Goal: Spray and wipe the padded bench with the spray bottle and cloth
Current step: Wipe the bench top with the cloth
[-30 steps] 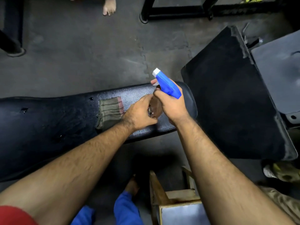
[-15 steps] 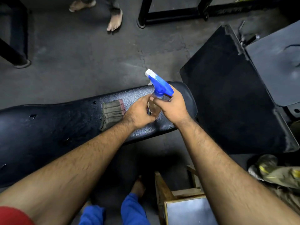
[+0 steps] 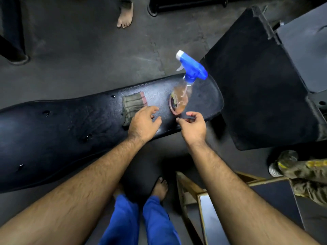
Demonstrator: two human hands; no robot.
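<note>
Cloth (image 3: 134, 103) lies on the bench (image 3: 53, 131) just beyond the left hand (image 3: 143, 122), fingers loosely spread, empty. Right hand (image 3: 193, 125), empty and half-curled, sits beside the bottle (image 3: 182, 96).

Wearer: bare forearms, blue trousers, bare feet.
Both arms hairy, uncovered to the frame edge. Left hand (image 3: 144, 122) and right hand (image 3: 193, 124) ungloved. Trousers (image 3: 141, 221) bright blue; foot (image 3: 160, 187) unshod.

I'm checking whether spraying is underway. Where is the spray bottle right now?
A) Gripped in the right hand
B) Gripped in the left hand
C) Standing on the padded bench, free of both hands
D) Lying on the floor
C: the spray bottle stands on the padded bench, with the left hand and right hand both open and off it.
</note>
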